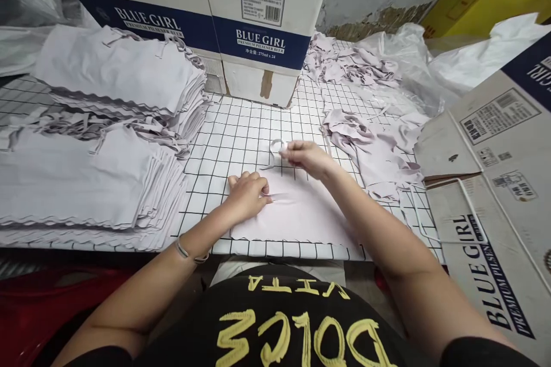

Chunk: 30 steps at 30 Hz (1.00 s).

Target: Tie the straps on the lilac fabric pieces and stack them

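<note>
Handling 1 pale cloth (310, 212) at 5 o'clock, unfinished, we judge: our left hand (247, 196) pinches it, right hand (306, 158) pinches thin strap (271, 149). 2 stacks (73, 178) at 9–10 o'clock look done; loose cloth (370, 155), 3 o'clock.

The left arm (150, 292) reaches in from 7 o'clock, its forearm slanting between 1 and 2. The left hand (247, 198) is palm down, fingers (246, 175) bent with tips hidden, thumb (267, 200) towards 3. The right arm (387, 235) comes from 5 o'clock, forearm angled between 10 and 11. The right hand (307, 159), at 2 o'clock from the left and apart from it, points towards 9, fingertips pinched together.
</note>
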{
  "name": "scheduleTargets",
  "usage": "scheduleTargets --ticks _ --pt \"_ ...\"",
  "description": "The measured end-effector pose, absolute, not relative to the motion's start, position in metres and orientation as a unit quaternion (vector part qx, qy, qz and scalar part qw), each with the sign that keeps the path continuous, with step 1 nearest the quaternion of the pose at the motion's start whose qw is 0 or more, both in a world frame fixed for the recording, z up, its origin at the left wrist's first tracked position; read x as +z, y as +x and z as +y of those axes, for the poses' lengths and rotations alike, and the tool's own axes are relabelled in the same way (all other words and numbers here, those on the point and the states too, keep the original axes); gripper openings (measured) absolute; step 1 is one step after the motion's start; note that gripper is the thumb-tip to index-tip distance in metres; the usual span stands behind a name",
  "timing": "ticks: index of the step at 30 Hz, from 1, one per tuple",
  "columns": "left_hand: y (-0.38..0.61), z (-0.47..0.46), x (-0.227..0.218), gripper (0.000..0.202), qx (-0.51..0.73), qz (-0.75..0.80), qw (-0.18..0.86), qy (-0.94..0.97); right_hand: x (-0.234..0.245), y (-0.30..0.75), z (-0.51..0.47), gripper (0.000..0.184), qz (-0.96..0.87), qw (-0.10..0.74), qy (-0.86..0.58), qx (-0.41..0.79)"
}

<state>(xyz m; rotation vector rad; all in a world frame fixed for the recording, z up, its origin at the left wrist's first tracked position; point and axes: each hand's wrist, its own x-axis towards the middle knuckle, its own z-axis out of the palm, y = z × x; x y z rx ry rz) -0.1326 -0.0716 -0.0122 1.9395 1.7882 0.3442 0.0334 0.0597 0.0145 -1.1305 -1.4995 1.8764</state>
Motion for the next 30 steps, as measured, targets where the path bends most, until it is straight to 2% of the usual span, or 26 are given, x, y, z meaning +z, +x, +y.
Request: scheduleTargets --ticks 4,10,21,30 --pt "-0.131 -0.071 -0.011 0.008 0.156 0.655 0.275 0.686 -0.009 0.053 0.016 0.033 -0.598 0.221 -0.423 0.644" --pt "-0.130 -0.075 -0.009 0.013 0.181 0.670 0.285 0.661 -0.029 0.054 -0.007 0.021 -0.699 0.274 -0.416 0.514" --pt "-0.129 -0.078 -0.006 0.013 0.216 0.666 0.297 0.650 -0.028 0.051 -0.015 0.017 -0.740 0.252 -0.398 0.480" --pt "-0.129 -0.079 -0.004 0.016 0.213 0.666 0.295 0.652 -0.027 0.047 -0.019 0.017 -0.771 0.270 -0.388 0.426"
